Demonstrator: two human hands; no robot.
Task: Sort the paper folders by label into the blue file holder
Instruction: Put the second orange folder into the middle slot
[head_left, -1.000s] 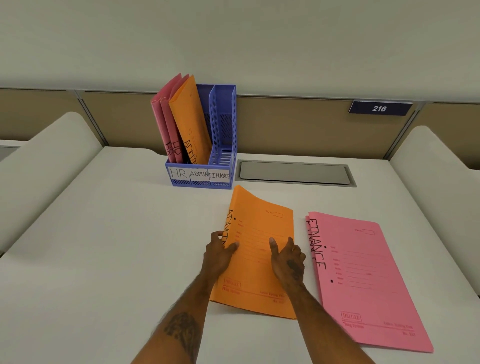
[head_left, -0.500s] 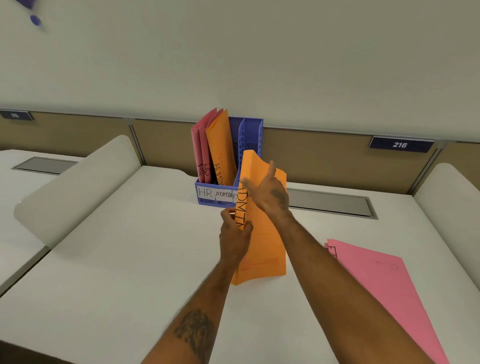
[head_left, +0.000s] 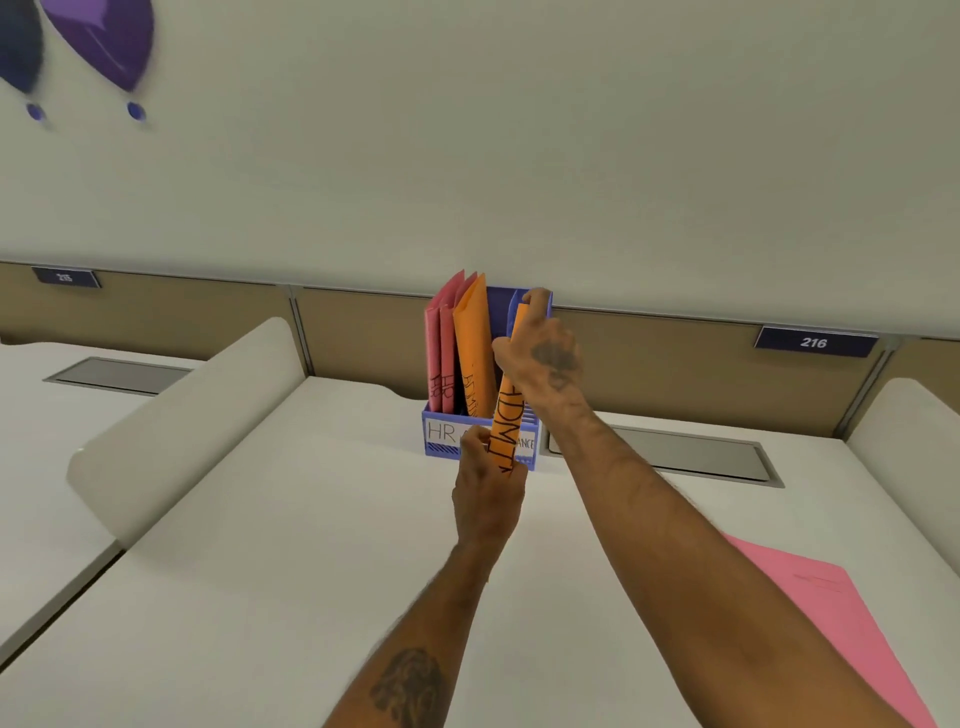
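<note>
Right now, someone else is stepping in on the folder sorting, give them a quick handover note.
Left hand: grips the lower end of the orange ADMIN folder.
Right hand: holds its upper part, steering it upright over the blue file holder.
Done: two pink HR folders in the HR slot, one orange ADMIN folder there too.
Left: seat this one in the ADMIN slot, then file the pink folder lying on the desk.

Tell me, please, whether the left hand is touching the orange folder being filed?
Touching: the head view shows the left hand gripping the orange folder's lower edge.
</note>
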